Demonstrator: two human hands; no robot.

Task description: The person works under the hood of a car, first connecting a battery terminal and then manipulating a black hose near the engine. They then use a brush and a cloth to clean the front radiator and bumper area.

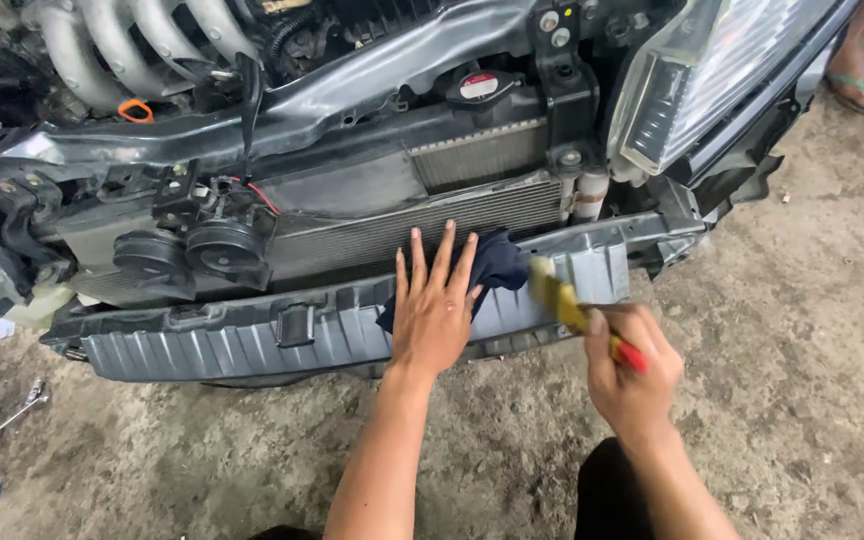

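A dark blue rag (497, 268) is pressed against the grey bumper beam (252, 340) by the flat, spread left hand (434, 315); a yellow-bristled brush (564, 300) is gripped in the closed right hand (632, 375) just right.

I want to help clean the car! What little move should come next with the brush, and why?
Probably sweep the yellow-bristled brush with the red handle, held in the right hand, along the grey ribbed bumper bar: its bristles already touch the bar, beside the dark blue cloth under the flat left hand.
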